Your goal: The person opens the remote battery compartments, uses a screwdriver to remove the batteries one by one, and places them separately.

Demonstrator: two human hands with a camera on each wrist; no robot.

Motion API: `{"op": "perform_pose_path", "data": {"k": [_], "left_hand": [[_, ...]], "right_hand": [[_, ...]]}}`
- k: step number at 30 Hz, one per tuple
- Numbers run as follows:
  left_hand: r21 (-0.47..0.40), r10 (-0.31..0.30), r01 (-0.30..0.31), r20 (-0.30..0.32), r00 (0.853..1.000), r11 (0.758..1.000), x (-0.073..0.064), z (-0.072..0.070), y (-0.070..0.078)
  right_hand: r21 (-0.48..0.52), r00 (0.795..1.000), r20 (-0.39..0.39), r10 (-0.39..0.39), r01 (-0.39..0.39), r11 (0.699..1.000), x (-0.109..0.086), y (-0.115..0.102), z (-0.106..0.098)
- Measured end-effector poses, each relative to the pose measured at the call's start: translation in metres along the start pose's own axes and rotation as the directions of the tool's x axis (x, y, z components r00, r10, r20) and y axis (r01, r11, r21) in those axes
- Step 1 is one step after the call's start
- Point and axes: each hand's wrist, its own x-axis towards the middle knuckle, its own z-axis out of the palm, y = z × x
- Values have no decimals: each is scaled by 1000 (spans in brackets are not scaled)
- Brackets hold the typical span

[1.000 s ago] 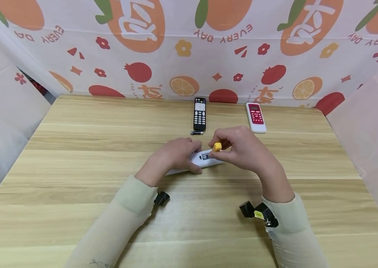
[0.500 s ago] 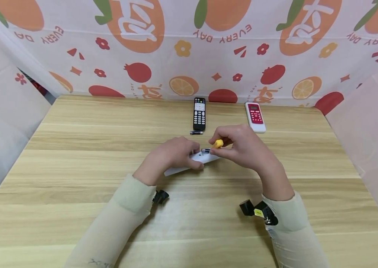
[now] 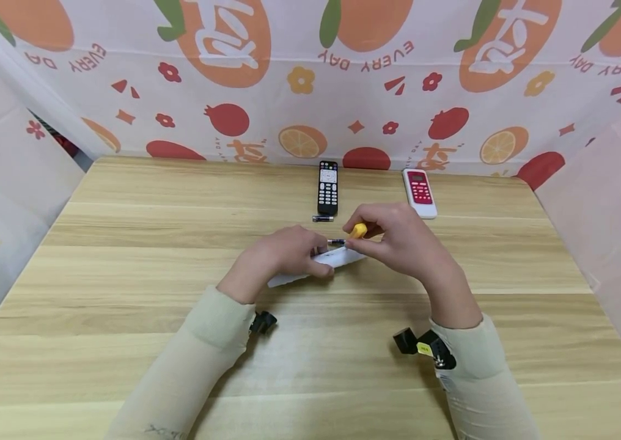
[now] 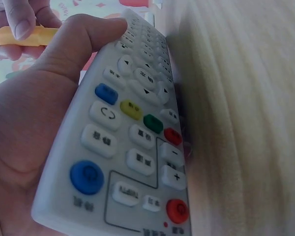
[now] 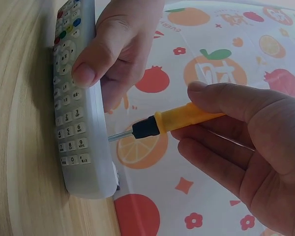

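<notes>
I've got the left hand [image 3: 283, 253] wrapped round the white remote [image 3: 316, 264], thumb on the keypad side, fingers behind; it grips it tilted up off the worktop [image 3: 123, 256], button face turned down toward the wood. Right hand [image 3: 398, 241] pinches the yellow-handled screwdriver [image 5: 172, 122] betw. thumb and fingers, closed on the handle.

Progress, my read: the driver's metal shaft is set against the back of the remote, near its far end, prob. at the battery compartment. I can't tell from any view whether a cover or screw is off yet; that face is hidden from the wrist cams and too small in the head view. So I'd call it mid-step: tool engaged, back not shown open. A loose battery [image 3: 323, 218] lies on the worktop just in front of the black remote [image 3: 327, 186], apart from both hands, so batt. work looks partly under way.

Orientation: white remote's long axis runs roughly left-right across the head view, near end lower-left, number-key end toward the right hand. Screwdriver's long axis runs approx. crosswise to the remote's back face, tip pointing at it, handle toward the right hand.

Red-faced remote [image 3: 420, 192] sits well to the right of the black one, untouched.
</notes>
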Motion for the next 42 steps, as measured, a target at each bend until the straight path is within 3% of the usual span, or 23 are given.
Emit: {"op": "perform_pose_path", "data": {"k": [9,22,29,35,42], "left_hand": [[5,-2,2,0,1000,1000,-1,0,2],[12,-43,43,9,999,999,-3,2,7],[98,-90,88,10,996,991,-2,6,14],[191,-65,68,-21,998,979,-5,9,18],[210,-8,28,-96,995,977,-20,1,9]], "right_hand": [[-20,1000,-17,22,-22,1000,-1,0,-2],[-30,994,-107,34,-38,999,-4,5,-7],[-5,989,-135,62,-64,998,-5,8,-10],[-28,975,-198,99,-107,994,-8,12,-13],[27,948,-257,188,-188,982,-8,12,-18]]}}
